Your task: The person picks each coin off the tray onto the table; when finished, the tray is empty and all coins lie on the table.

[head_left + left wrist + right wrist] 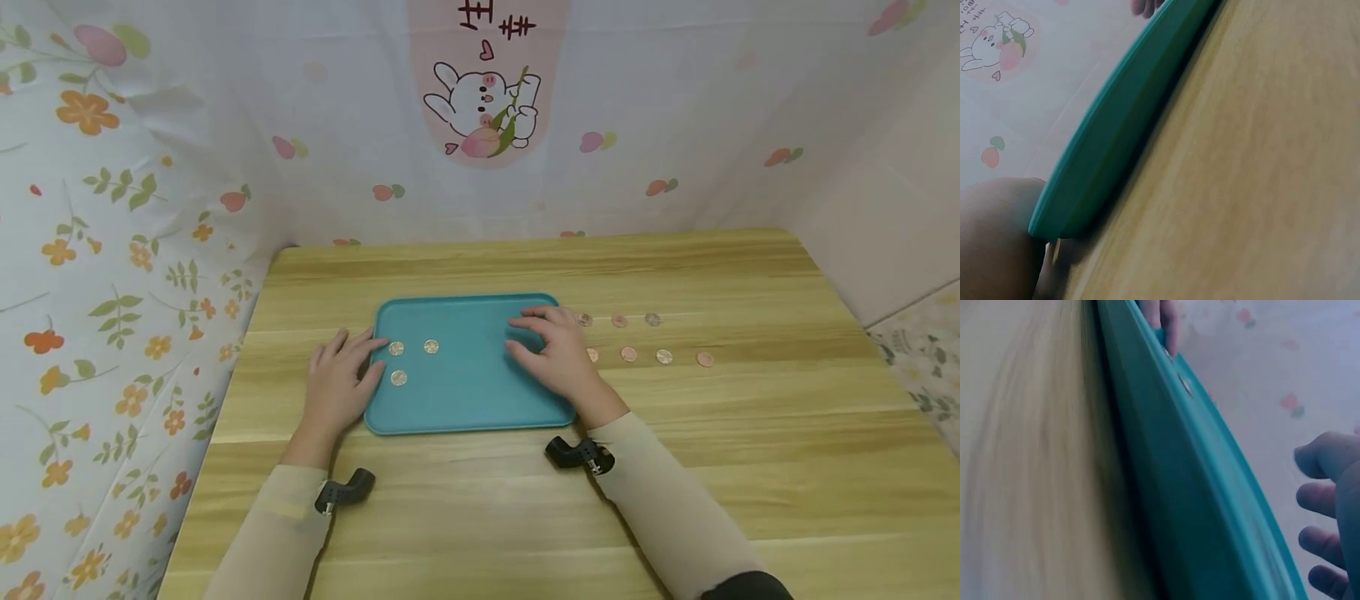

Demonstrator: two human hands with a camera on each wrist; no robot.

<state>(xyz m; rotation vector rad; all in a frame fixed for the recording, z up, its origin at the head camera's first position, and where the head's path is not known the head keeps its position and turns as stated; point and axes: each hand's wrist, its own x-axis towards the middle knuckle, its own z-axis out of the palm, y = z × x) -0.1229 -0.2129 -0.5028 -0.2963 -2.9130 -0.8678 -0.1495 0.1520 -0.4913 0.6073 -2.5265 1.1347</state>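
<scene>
A shallow teal tray (480, 417) lies on the wooden table. On its left part sit three gold-coloured coins (431, 347), two side by side and one nearer the front. My left hand (339, 385) rests at the tray's left rim, with the index finger and thumb reaching over it beside the coins. The other fingers stay outside the rim. My right hand (557, 354) is over the tray's right end, fingers apart and slightly bent, with nothing in them. In the right wrist view its fingers (1319, 500) stand beyond the tray's side wall (1166, 469).
To the right of the tray, several copper- and silver-coloured coins (628, 354) lie in two rows on the table (480, 517); my right hand is close to the leftmost ones. A patterned white cloth (330, 125) hangs behind the table's far edge. Black camera mounts (348, 490) sit on both wrists.
</scene>
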